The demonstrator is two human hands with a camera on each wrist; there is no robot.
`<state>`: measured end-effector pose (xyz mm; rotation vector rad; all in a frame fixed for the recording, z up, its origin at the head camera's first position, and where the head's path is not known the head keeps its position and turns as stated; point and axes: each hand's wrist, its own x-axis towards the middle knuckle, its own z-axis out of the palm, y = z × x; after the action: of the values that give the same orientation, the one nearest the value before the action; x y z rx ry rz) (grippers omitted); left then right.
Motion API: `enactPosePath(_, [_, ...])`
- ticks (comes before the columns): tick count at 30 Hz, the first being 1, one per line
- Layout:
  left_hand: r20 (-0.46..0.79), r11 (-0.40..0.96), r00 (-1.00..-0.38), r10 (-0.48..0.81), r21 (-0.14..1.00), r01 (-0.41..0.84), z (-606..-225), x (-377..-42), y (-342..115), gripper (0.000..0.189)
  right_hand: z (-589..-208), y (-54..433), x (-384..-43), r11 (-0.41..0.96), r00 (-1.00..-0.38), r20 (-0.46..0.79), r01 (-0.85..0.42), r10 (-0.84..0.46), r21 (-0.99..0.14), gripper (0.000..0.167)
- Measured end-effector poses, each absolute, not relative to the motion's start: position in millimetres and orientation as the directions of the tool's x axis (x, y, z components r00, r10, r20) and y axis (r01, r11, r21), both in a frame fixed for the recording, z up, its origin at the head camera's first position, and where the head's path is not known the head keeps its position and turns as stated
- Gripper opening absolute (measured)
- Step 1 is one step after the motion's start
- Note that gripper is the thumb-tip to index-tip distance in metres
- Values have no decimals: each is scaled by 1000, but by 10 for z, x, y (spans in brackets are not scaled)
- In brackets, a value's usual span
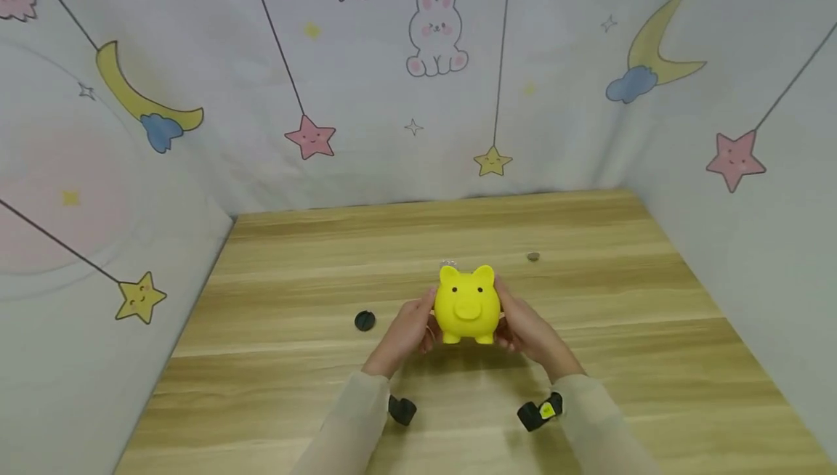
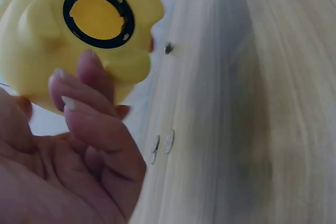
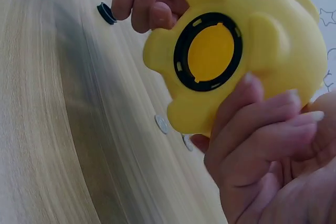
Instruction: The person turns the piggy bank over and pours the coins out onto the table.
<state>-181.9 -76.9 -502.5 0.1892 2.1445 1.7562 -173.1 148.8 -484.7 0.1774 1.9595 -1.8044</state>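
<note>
A yellow piggy bank point(image 1: 467, 308) is held up above the table, upright, its snout toward me. My left hand point(image 1: 408, 330) grips its left side and my right hand point(image 1: 526, 326) its right side, thumbs high on the body and fingers curled underneath. Both wrist views show the underside, where a black ring point(image 3: 181, 72) surrounds an uncovered round hole. A black round cap point(image 1: 365, 321) lies on the table left of my left hand. Silver coins point(image 2: 169, 141) lie behind the bank, partly hidden by it in the head view.
The wood-grain table point(image 1: 294, 373) is bounded by white printed cloth walls point(image 1: 379, 83) at the back and both sides. Another coin point(image 1: 533, 256) lies farther back, to the right of the bank. Black devices point(image 1: 539, 412) are strapped at both wrists.
</note>
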Motion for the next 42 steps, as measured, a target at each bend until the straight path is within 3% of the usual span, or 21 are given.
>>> enactPosePath(5, [-278, 299, -912, 301, 936, -186, -5003, -1803, -773, 80, -4870, 1433, -1723, 124, -853, -487, 472, -187, -873, 82])
enactPosePath(10, [-300, 294, -908, 294, 932, -212, -5008, -1777, -766, 75, -4903, 1431, -1702, 111, -859, -477, 464, -185, -879, 85])
enactPosePath(20, [-218, 212, -912, 348, 966, -151, -5030, -1810, -840, 66, -4873, 1499, -1712, 139, -903, -387, 366, -187, -920, 75])
enactPosePath(25, [-176, 147, -907, 384, 981, -128, -5016, -1827, -863, 59, -4874, 1517, -1728, 87, -922, -328, 317, -206, -945, 76])
enactPosePath(42, [-138, 102, -910, 391, 989, -106, -5032, -1799, -849, 58, -4913, 1596, -1702, 48, -920, -241, 238, -310, -970, 67])
